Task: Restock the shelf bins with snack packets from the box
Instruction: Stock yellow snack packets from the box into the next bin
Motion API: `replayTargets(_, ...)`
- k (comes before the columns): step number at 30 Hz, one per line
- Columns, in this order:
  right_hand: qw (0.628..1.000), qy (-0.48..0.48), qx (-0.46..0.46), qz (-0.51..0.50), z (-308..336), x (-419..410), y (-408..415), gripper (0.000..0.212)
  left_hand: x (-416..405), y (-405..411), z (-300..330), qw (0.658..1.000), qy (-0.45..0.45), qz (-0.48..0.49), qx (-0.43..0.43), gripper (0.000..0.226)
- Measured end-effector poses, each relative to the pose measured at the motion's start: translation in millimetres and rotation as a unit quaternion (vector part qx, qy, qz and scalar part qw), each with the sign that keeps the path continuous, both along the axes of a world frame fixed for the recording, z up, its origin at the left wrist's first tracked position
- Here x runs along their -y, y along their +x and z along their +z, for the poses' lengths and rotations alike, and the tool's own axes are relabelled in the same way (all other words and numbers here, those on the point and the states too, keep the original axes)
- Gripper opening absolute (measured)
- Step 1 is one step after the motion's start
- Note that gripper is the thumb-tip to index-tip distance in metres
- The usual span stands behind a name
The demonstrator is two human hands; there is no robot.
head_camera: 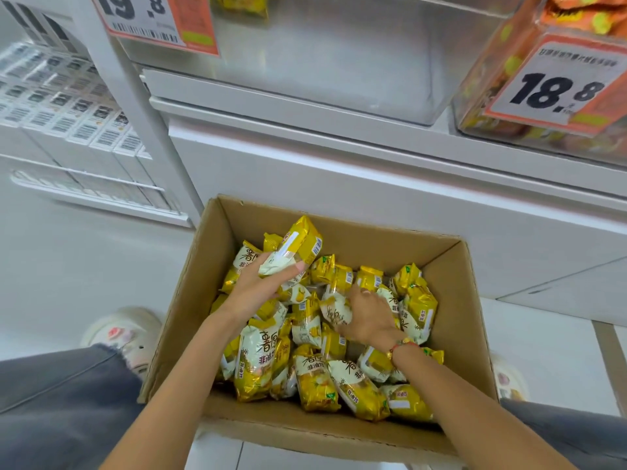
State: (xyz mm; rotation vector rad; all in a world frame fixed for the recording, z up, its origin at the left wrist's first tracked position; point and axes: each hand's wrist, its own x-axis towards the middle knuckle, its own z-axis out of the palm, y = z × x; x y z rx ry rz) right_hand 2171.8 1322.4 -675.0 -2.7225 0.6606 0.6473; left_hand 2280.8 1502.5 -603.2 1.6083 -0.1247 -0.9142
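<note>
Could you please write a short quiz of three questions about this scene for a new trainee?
1. True or false: the box is empty.
2. Which hand has lifted a packet above the pile? A) left hand B) right hand C) neither
3. Fill in: the right bin carries a price tag reading ____.

Key
1. False: many yellow packets lie in it.
2. A. The right hand reaches down into the pile.
3. 18.8
</note>
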Motion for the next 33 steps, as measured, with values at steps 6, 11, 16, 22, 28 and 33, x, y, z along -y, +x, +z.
replayTargets(6,0.884,0.368,0.061,-0.282,55.4,35.0,7.7,0.038,-2.6,0.2,4.4,0.998,-0.003,-0.007,0.06,0.058)
replayTargets(11,0.773,0.544,0.056,-0.322,103.7,45.8,8.0,0.039,9.3,-9.6,20.1,0.997,-0.042,0.025,0.064,0.054)
replayTargets(16,0.779,0.553,0.088,-0.28,145.8,35.6,10.8,0.041,26.8,-30.1,39.4,0.996,-0.09,0.012,-0.001,0.062)
replayTargets(22,0.786,0.553,0.157,-0.229,184.5,40.9,9.7,0.052,25.4,-24.9,67.0,0.988,-0.146,0.0,-0.053,0.053)
replayTargets(28,0.805,0.512,0.237,-0.185,226.4,21.2,33.3,0.039,17.1,-15.1,121.2,0.981,-0.176,-0.081,0.007,0.049)
replayTargets(33,0.842,0.435,0.307,-0.088,293.6,-0.8,47.1,0.027,3.2,20.8,163.8,0.949,-0.283,0.117,0.072,0.055)
